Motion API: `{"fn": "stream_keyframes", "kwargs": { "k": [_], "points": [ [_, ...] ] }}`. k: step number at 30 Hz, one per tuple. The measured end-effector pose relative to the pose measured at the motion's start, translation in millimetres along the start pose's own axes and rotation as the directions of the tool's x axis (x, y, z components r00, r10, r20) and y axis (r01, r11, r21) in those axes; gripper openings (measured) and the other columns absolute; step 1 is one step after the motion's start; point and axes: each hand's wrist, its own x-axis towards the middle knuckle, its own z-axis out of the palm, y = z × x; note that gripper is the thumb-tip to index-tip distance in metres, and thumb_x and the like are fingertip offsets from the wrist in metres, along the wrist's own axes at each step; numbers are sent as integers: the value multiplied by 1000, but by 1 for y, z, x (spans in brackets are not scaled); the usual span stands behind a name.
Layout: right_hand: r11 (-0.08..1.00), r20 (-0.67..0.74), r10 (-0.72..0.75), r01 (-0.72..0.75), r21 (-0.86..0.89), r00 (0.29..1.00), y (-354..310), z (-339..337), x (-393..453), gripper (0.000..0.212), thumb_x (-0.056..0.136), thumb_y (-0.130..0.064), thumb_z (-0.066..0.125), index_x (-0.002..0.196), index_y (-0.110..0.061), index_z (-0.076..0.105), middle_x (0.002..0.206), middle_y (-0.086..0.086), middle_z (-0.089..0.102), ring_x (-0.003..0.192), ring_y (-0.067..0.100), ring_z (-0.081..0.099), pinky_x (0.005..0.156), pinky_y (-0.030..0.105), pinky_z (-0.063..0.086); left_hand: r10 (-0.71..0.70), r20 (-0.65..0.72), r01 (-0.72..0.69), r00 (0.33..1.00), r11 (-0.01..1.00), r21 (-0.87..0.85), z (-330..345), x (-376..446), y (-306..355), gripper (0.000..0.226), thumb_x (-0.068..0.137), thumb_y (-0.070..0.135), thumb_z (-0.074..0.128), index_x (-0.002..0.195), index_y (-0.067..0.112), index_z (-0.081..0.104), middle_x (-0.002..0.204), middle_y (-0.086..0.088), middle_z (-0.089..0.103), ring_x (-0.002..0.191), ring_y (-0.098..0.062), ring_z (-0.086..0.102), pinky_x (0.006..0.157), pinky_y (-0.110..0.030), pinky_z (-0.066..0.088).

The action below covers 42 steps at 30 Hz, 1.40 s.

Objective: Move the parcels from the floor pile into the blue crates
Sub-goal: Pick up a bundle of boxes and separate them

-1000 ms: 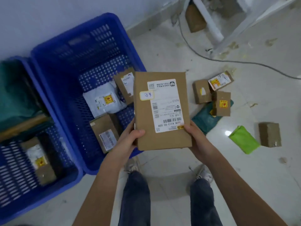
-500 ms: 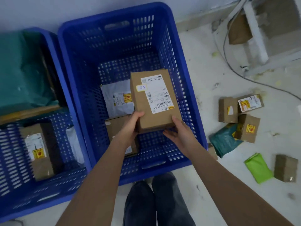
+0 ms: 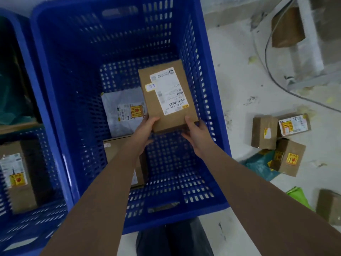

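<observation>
We hold the brown cardboard parcel [image 3: 167, 97] by its near end, our left hand [image 3: 145, 128] gripping the left corner and our right hand [image 3: 196, 132] gripping the right, thumbs on top and fingers curled underneath. It sits low inside the middle blue crate [image 3: 201, 74], label up, its far end reaching ahead of our hands, and we cannot tell whether it already touches the crate floor.

The main risk, as we judge it, is letting go too early: held only at the near edge, the parcel could tip and land on its far end, or slide left onto the white mailer bag [image 3: 120, 111] just beside our left hand. A second cardboard box [image 3: 118, 152] lies under our left forearm, so pulling that arm back carelessly could knock it. Our right wrist is close to the crate's right wall, where our knuckles could catch on the slots.

The remaining boxes on the floor [image 3: 280, 137] lie well to the right of our right arm, next to a teal bag [image 3: 258, 166], so most of the pile is not yet moved.
</observation>
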Motion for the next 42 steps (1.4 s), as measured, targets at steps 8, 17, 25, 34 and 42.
{"fn": "stream_keyframes", "kwargs": {
  "k": [8, 17, 25, 34, 42],
  "points": [
    [977, -95, 124, -104, 188, 988, 5, 7, 31, 51, 97, -26, 48, 142, -8, 33, 134, 9, 53, 100, 16, 61, 86, 27, 51, 128, 4, -128, 992, 990, 63, 28, 28, -10, 55, 97, 37, 44, 146, 40, 20, 145, 6, 40, 124, -15, 45, 91, -36, 41],
    [951, -94, 286, -270, 150, 954, 12, 20, 44, 40, 99, -11, 39, 138, -4, 40, 129, 17, 56, 116, 28, 58, 99, 34, 49, 88, 23, -91, 996, 970, 226, 28, 33, -11, 57, 99, 31, 41, 150, 34, 14, 150, 2, 35, 131, -19, 41, 87, -33, 43],
    [922, -2, 341, -334, 198, 940, 8, 0, -30, 44, 103, -17, 33, 142, 0, 30, 134, 25, 51, 121, 34, 54, 97, 37, 48, 2, -340, 176, 940, 853, 491, 30, -5, -13, 60, 96, 33, 44, 145, 3, 26, 147, -21, 32, 128, -36, 41, 103, -41, 40],
    [869, -70, 60, -17, 495, 996, -21, -88, -129, 12, 93, -15, 56, 93, -8, 65, 82, 10, 70, 69, 19, 69, 66, 28, 59, 324, -146, -181, 935, 788, 588, 63, -117, -16, 20, 95, 15, 40, 109, 10, 54, 111, -12, 60, 100, -28, 56, 93, -42, 45],
    [756, -390, 216, 99, 647, 895, 12, -210, -155, 17, 94, -10, 49, 78, -10, 56, 74, 7, 63, 63, 17, 60, 63, 28, 52, 531, 294, -589, 795, 556, 587, 187, -158, -24, 16, 92, 7, 44, 92, 20, 54, 85, 5, 59, 84, -16, 58, 77, -28, 47]
  ]
}}
